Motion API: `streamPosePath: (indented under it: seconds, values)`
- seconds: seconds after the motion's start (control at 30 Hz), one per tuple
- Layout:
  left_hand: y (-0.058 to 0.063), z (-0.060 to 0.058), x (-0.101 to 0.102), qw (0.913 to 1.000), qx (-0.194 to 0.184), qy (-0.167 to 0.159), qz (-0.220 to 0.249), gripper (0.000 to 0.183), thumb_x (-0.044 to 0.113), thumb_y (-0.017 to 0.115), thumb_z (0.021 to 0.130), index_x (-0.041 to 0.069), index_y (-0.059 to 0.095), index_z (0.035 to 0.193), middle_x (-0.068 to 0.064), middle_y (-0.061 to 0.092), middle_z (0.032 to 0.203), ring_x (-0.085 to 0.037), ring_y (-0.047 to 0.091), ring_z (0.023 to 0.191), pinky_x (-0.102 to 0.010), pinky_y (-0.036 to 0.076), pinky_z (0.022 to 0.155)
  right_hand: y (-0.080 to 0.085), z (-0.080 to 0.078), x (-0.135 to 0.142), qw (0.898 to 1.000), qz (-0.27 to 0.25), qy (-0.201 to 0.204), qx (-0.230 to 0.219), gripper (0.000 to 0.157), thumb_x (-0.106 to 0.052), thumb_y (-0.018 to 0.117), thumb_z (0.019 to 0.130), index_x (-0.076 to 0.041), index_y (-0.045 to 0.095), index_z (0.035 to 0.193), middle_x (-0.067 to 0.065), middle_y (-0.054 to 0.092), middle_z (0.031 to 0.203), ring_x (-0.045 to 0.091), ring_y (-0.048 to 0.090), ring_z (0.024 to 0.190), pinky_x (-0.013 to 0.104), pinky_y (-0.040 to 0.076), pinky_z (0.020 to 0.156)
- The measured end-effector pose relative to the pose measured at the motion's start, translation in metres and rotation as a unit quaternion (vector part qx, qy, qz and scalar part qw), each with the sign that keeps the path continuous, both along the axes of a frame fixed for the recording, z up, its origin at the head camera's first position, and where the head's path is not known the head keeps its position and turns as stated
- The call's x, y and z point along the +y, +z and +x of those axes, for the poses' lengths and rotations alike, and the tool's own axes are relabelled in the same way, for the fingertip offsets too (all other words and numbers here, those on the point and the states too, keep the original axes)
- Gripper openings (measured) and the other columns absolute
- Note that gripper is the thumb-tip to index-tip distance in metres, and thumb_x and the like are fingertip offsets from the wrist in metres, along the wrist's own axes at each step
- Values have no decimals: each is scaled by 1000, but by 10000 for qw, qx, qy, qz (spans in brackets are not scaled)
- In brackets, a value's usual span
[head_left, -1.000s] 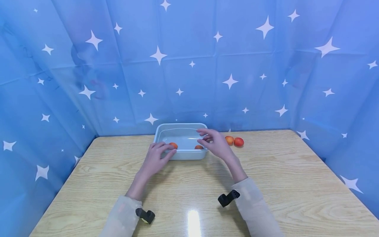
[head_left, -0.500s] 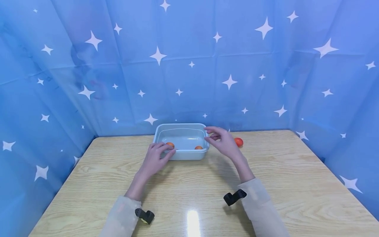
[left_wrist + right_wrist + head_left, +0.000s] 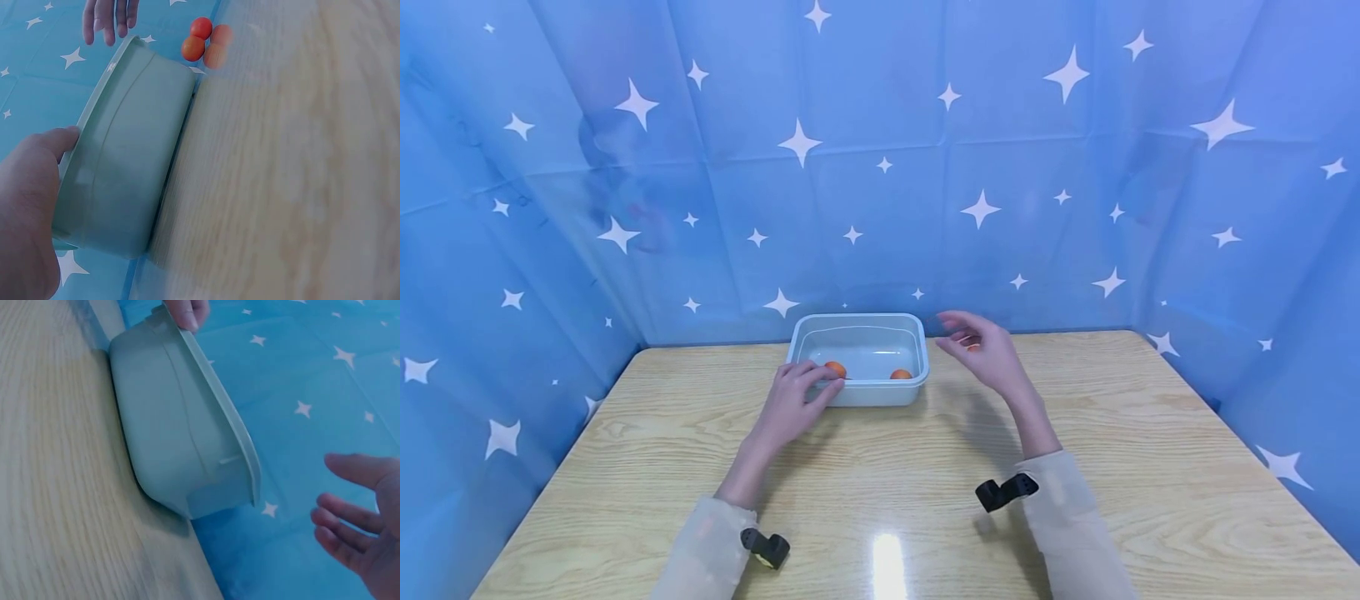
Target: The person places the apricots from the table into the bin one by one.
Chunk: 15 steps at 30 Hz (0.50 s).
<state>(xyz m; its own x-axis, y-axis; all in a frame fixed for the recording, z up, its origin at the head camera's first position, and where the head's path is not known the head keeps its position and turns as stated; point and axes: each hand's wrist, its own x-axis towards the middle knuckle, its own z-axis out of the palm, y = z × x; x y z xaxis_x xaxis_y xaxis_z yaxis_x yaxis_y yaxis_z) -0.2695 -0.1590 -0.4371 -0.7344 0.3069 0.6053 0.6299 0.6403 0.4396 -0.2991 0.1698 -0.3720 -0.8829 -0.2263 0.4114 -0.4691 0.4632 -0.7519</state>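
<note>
While the left grip (image 3: 792,402) pinches the pale, round-cornered, apparently plastic tub (image 3: 876,395), the right grip (image 3: 988,354) hovers, fingers apart.

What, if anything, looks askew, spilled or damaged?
Nothing damaged or spilled stands out. The bin sits upright on the table. In the left wrist view, two round red-orange objects beside it look doubled, probably just tabletop reflections.

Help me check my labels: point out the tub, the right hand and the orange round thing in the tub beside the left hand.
Tub (image 3: 125,150): left wrist view, outer wall.
Right hand (image 3: 991,353): head view, back of the hand.
Orange round thing (image 3: 837,367): head view, its visible upper part.
</note>
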Motion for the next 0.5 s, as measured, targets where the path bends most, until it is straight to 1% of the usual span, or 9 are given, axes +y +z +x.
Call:
streamPosePath:
  seconds: [0.07,0.17,0.27,0.33,0.37,0.4,0.5]
  values:
    - [0,0,0,10000,14,-12,11,17,27,70,96,13,76,104,1,66,94,-23,62,90,-48,37,96,0,0,4,10000,-36,-60,-45,42,-23,74,95,-12,64,134,12,66,119,28,66,100,46,55,83]
    - [0,0,0,10000,-11,-12,23,15,27,70,96,14,76,103,1,66,94,-24,62,89,-48,37,95,-1,-1,10,9999,-67,-142,-63,43,-25,74,95,-12,63,135,13,65,121,31,65,103,47,54,85]
    - [1,0,0,10000,-44,11,17,16,27,70,97,14,76,102,1,66,94,-23,63,89,-48,37,95,-1,-3,16,9998,-55,-199,-20,44,-25,73,95,-10,63,135,15,65,122,35,62,109,48,50,93]
    - [1,0,0,10000,-47,27,1,17,28,70,97,14,77,102,0,67,95,-23,63,91,-49,37,96,-2,-4,20,9997,-38,-253,-5,44,-24,73,95,-9,62,135,16,65,123,37,61,112,48,48,95]
    - [1,0,1,10000,-52,25,2,17,28,70,97,14,77,103,0,67,95,-23,63,91,-49,37,96,-3,-5,23,9996,-45,-288,-4,44,-24,74,95,-9,63,135,16,65,123,38,61,112,48,47,96]
    - [1,0,1,10000,-51,31,-5,17,28,70,97,14,77,103,0,67,96,-23,63,91,-49,37,96,-3,-6,25,9994,-33,-339,-19,44,-25,74,95,-10,63,135,15,64,124,38,60,112,49,49,93]
    - [2,0,1,10000,-66,21,-12,17,28,70,97,14,76,103,0,67,96,-23,63,92,-49,37,96,-6,-8,32,9989,9,-463,-10,45,-25,73,95,-10,62,136,16,64,126,37,59,112,48,48,92]
